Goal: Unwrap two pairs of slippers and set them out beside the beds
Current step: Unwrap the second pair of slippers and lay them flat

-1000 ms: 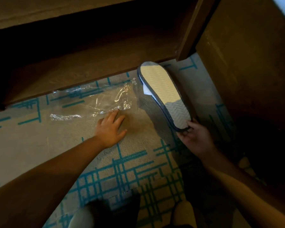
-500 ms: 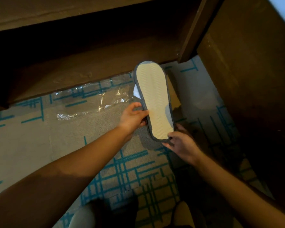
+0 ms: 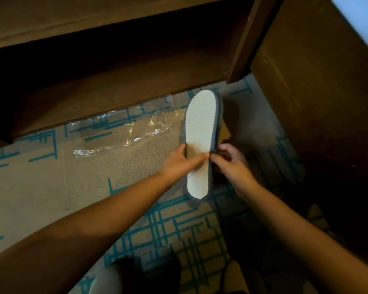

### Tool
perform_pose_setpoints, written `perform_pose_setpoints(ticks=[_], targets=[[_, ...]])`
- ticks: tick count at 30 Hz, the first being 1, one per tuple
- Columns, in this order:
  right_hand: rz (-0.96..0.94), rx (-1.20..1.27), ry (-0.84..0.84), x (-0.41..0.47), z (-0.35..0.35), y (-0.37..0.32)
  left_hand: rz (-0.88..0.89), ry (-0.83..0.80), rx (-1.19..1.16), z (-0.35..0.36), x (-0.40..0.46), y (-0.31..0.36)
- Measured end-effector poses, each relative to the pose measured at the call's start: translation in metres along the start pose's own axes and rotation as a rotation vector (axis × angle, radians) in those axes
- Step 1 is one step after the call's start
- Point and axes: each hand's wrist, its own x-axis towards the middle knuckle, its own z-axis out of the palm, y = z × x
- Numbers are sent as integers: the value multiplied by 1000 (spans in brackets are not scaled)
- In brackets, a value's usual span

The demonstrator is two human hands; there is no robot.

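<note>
1. The slipper pair (image 3: 201, 143) is held sole-up just above the carpet (image 3: 40, 198), pressed flat together, its pale sole facing the camera and a grey edge showing along the right side; it sits in front of the dark wooden bed frame (image 3: 115, 85)
2. The pair is gripped at mid-length from both sides: the left hand (image 3: 180, 161) is curled round the left edge with a finger laid across the sole, and the right hand (image 3: 229, 161) pinches the right edge
3. The clear plastic wrapper (image 3: 119, 132) lies flat on the carpet to the left, against the bed frame, apart from the slippers, so this pair is judged unwrapped
4. The step in hand is judged to be the parting of the two slippers
5. Next, the slippers would need to be peeled apart, turned sole-down and set side by side on the carpet beside the bed; a second pair is not seen
</note>
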Motion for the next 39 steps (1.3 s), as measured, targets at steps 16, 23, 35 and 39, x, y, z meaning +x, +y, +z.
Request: perform_pose_setpoints(ticks=[16, 23, 35, 39], targets=[[135, -30, 56, 5, -24, 26, -289, -18, -568, -3, 8, -46], [123, -13, 308, 24, -73, 12, -409, -170, -431, 18, -2, -49], [78, -310, 180, 24, -87, 0, 360, -345, 1467, -17, 4, -58], [66, -401, 169, 24, -94, -1, 328, -306, 1425, -4, 2, -65]])
